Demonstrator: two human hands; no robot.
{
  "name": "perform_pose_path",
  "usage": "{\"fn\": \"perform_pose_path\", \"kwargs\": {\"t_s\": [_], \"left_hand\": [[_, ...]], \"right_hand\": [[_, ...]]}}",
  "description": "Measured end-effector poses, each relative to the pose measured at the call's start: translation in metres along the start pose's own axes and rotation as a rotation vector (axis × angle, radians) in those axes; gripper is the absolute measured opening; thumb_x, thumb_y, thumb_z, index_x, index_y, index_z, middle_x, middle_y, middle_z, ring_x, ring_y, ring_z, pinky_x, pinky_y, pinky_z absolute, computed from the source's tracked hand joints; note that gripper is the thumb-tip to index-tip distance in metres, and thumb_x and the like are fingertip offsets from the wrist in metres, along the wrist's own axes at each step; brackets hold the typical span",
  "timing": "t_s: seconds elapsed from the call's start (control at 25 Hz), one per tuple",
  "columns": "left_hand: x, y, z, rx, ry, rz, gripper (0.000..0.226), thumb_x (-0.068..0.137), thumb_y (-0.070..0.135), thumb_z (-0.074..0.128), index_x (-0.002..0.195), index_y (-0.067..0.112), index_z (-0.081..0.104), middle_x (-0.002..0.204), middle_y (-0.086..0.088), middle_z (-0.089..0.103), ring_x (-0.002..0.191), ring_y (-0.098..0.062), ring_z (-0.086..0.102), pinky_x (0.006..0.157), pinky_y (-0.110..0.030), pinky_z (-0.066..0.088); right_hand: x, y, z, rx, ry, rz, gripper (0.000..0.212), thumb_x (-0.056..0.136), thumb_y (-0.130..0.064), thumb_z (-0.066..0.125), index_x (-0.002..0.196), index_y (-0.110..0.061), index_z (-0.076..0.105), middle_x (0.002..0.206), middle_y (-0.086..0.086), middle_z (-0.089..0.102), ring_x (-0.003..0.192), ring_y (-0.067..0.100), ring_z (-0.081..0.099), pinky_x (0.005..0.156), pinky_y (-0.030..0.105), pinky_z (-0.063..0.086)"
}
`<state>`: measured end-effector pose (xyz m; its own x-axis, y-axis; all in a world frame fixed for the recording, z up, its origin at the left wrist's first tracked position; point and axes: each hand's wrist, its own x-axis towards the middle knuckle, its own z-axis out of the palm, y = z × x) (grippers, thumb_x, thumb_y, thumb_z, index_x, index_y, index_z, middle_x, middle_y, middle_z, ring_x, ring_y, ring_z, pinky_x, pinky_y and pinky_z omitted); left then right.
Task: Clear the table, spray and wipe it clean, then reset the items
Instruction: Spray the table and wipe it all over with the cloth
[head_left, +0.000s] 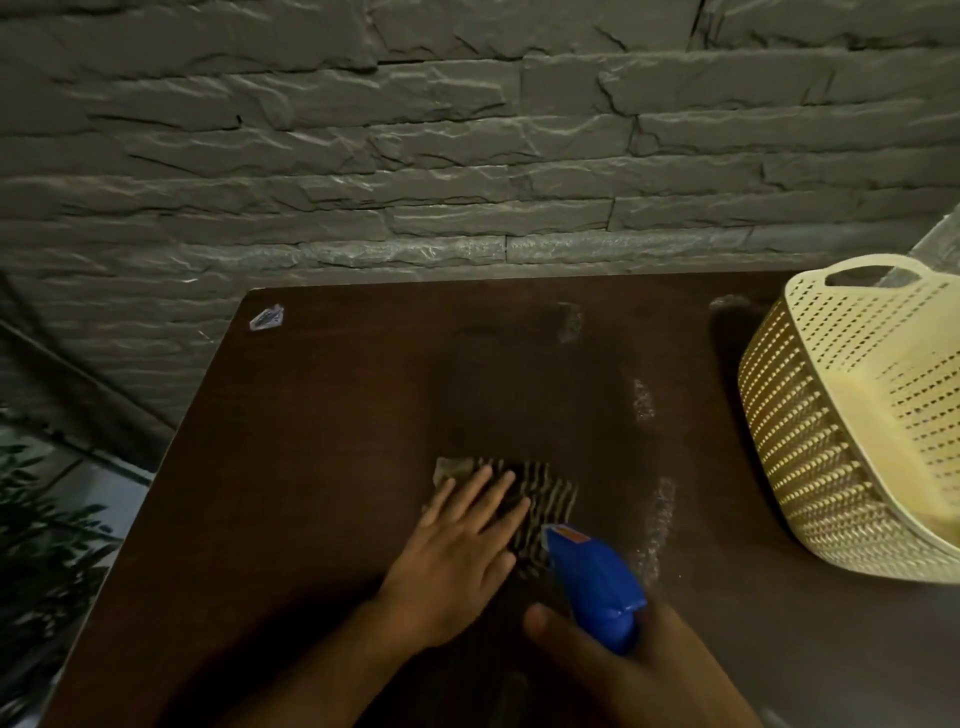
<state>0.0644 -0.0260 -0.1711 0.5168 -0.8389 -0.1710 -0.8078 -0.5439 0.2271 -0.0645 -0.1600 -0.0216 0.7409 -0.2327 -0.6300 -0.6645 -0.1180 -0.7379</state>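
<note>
Left hand (457, 561) flat, fingers straight, pressed on striped cloth (540, 499), lower centre. Right hand (623, 660) gripped blue spray bottle (597, 582); bottle body hidden. Basket (852, 415) cut off right.

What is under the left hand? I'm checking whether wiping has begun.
A striped cloth lies flat under the left hand on the table. The cloth's near part is covered by the hand and the spray bottle.

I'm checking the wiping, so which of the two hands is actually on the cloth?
The left hand: it lies flat, fingers straight, on the striped cloth. The right hand grips the blue spray bottle instead.
</note>
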Motion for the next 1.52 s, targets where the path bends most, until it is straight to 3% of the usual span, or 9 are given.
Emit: {"fn": "perform_pose_path", "kwargs": {"t_s": [0.12,0.32,0.56,0.68,0.92,1.08,1.16,1.4,1.52], "left_hand": [[0.01,-0.019,-0.007,0.052,0.015,0.053,0.056,0.099,0.048,0.021,0.153,0.036,0.009,0.16,0.013,-0.009,0.146,-0.007,-0.018,0.119,-0.036,-0.009],[0.126,-0.044,-0.027,-0.035,0.049,-0.483,0.056,0.102,0.048,0.02,0.153,0.031,0.006,0.163,0.002,-0.006,0.148,-0.02,-0.012,0.119,-0.048,-0.005],[0.037,-0.014,0.004,0.048,0.044,0.005,0.061,0.094,0.053,0.012,0.152,0.033,0.012,0.161,0.008,-0.002,0.148,-0.015,-0.009,0.12,-0.046,0.001],[0.019,-0.044,-0.007,0.082,0.001,-0.085,0.066,0.091,0.058,0.006,0.152,0.032,0.004,0.162,0.004,-0.004,0.148,-0.015,-0.014,0.121,-0.044,-0.003],[0.143,-0.064,-0.033,-0.014,0.0,-0.46,0.06,0.099,0.047,0.029,0.154,0.028,0.012,0.163,-0.005,0.0,0.149,-0.029,-0.005,0.117,-0.056,0.001],[0.061,0.006,-0.002,0.09,0.007,0.07,0.058,0.097,0.045,0.034,0.151,0.029,0.022,0.162,-0.005,0.012,0.149,-0.028,0.004,0.116,-0.055,0.004],[0.003,-0.007,0.015,0.093,0.026,0.278,0.057,0.095,0.047,0.031,0.15,0.031,0.027,0.161,-0.002,0.017,0.149,-0.024,0.009,0.117,-0.049,0.006],[0.047,-0.15,-0.035,0.03,0.003,-0.409,0.057,0.102,0.044,0.026,0.154,0.024,0.012,0.163,-0.008,0.003,0.149,-0.028,-0.003,0.119,-0.048,0.001],[0.03,-0.109,-0.024,0.019,-0.015,-0.38,0.058,0.101,0.045,0.027,0.154,0.027,0.009,0.163,-0.004,-0.003,0.149,-0.027,-0.008,0.119,-0.051,0.0]], "right_hand": [[-0.004,0.011,-0.008,-0.036,0.002,0.028,0.026,0.062,-0.063,0.07,0.085,-0.053,0.062,0.068,-0.016,0.066,0.072,-0.001,0.064,0.077,0.024,0.053],[0.0,0.009,-0.008,0.037,-0.004,0.074,0.039,0.062,-0.063,0.068,0.079,-0.029,0.06,0.047,-0.012,0.06,0.047,-0.001,0.057,0.058,0.023,0.046],[0.015,-0.015,-0.004,0.114,0.094,0.041,0.06,0.049,-0.068,0.058,0.084,-0.019,0.06,0.059,0.001,0.065,0.051,0.013,0.061,0.055,0.029,0.055],[0.03,-0.047,-0.018,0.147,0.132,0.004,0.052,0.067,-0.066,0.062,0.092,-0.02,0.059,0.073,0.007,0.07,0.062,0.023,0.07,0.066,0.041,0.06],[0.049,-0.048,-0.029,0.075,0.109,0.131,0.058,0.076,-0.063,0.059,0.105,-0.012,0.058,0.08,0.02,0.075,0.069,0.031,0.072,0.072,0.04,0.06],[0.029,-0.035,-0.011,0.062,0.167,0.107,0.062,0.07,-0.065,0.055,0.096,-0.009,0.064,0.069,0.017,0.073,0.06,0.026,0.069,0.07,0.031,0.057],[0.017,-0.029,0.0,0.087,0.143,0.098,0.074,0.056,-0.07,0.056,0.095,-0.007,0.065,0.073,0.022,0.072,0.067,0.033,0.067,0.087,0.046,0.054],[-0.003,-0.02,0.019,0.029,0.1,0.077,0.081,0.05,-0.077,0.056,0.093,-0.008,0.062,0.067,0.024,0.07,0.069,0.041,0.066,0.092,0.057,0.048],[-0.013,-0.014,0.026,0.023,0.114,0.066,0.094,0.045,-0.086,0.06,0.098,-0.008,0.061,0.073,0.029,0.066,0.068,0.043,0.061,0.087,0.061,0.046]]}}
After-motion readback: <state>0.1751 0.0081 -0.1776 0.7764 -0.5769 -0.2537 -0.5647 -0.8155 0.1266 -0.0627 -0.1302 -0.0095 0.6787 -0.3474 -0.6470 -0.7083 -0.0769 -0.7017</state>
